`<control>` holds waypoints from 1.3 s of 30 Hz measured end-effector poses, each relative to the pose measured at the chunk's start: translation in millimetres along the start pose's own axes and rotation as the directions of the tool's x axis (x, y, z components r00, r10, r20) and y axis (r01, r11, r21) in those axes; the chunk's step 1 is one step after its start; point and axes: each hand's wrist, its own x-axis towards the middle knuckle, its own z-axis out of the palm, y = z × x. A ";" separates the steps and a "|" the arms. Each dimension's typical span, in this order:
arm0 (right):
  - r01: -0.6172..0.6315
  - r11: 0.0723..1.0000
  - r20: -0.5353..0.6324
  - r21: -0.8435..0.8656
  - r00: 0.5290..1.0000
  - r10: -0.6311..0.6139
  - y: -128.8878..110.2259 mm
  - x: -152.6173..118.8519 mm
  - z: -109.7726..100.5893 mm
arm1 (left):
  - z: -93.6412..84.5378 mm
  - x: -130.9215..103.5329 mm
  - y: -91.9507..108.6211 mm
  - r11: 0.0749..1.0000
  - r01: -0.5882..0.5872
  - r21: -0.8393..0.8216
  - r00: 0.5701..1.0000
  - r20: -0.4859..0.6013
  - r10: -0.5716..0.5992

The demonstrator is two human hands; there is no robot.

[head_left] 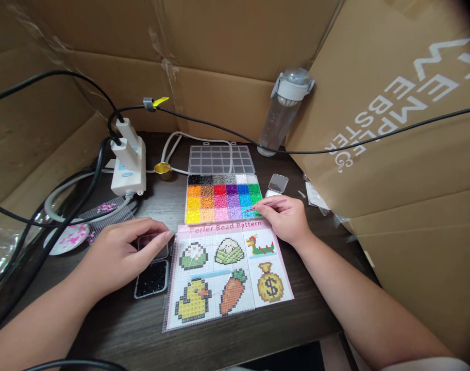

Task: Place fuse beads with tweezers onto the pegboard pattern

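Observation:
Pinched in my right hand (283, 216) is a pair of pink tweezers (271, 203), their tips over the light blue beads at the lower right of the sorted bead box (223, 198). My left hand (132, 247) lies at the left, thumb and fingers apart, over the clear lid of a small case of black beads (152, 278); whether it touches the lid is unclear. Between my hands is the Perler Bead Pattern sheet (238, 268), showing a duck, a carrot, a dragon, a money bag and other figures. A clear pegboard appears to cover its left part.
A white power strip (129, 170) with thick cables stands at the left. Behind are a gold cup (163, 171) and a water bottle (283, 111). A small open case (277, 183) sits beyond my right hand. Cardboard walls surround the table, and a black cable crosses the view.

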 end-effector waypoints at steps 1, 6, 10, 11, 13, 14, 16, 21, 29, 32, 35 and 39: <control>0.002 1.000 -0.001 -0.006 1.000 -0.002 -0.1 0.3 -0.2 | 0.1 0.0 0.0 1.000 0.003 0.000 1.000 -0.001 -0.003; -0.010 1.000 0.001 -0.028 1.000 0.010 -1.3 1.0 -2.2 | 1.0 1.9 2.1 1.000 0.009 0.000 1.000 0.000 -0.009; -0.005 1.000 0.004 -0.026 1.000 0.005 -1.8 0.8 -2.6 | 1.0 2.4 2.7 1.000 0.019 -0.005 1.000 -0.001 -0.019; -0.005 1.000 0.006 -0.024 1.000 0.005 -2.0 0.9 -2.8 | 1.1 2.2 2.3 1.000 0.021 -0.006 1.000 -0.001 -0.021; -0.008 1.000 0.006 -0.015 1.000 0.008 -3.0 1.1 -3.7 | 1.4 1.7 1.0 1.000 0.024 -0.004 1.000 0.002 -0.024; -0.011 1.000 0.003 -0.007 1.000 0.011 -4.1 1.1 -4.6 | 1.5 1.5 0.3 1.000 0.025 -0.001 1.000 0.005 -0.025; -0.016 1.000 -0.002 0.018 1.000 0.016 -7.5 0.5 -6.9 | 1.7 1.1 -0.6 1.000 0.019 0.006 1.000 0.008 -0.020; -0.081 0.987 0.182 0.136 0.982 0.055 -19.8 -8.6 -11.1 | 1.2 0.6 0.1 1.000 0.011 0.012 0.999 0.030 -0.011; -0.158 0.945 0.604 0.288 0.795 -0.051 -24.7 -23.2 1.8 | 2.2 0.9 3.1 0.999 0.043 0.000 0.998 0.053 -0.043; -0.158 0.945 0.607 0.286 0.793 -0.051 -24.0 -23.6 6.3 | 2.4 1.0 3.3 0.999 0.048 -0.002 0.998 0.049 -0.047; -0.170 0.949 0.616 0.266 0.787 -0.032 -23.1 -23.4 7.6 | 2.6 0.8 3.4 0.999 0.045 -0.001 0.998 0.050 -0.045; -0.173 0.949 0.626 0.262 0.779 -0.031 -22.9 -23.0 7.5 | 3.2 0.7 3.5 0.999 0.040 0.000 0.998 0.046 -0.040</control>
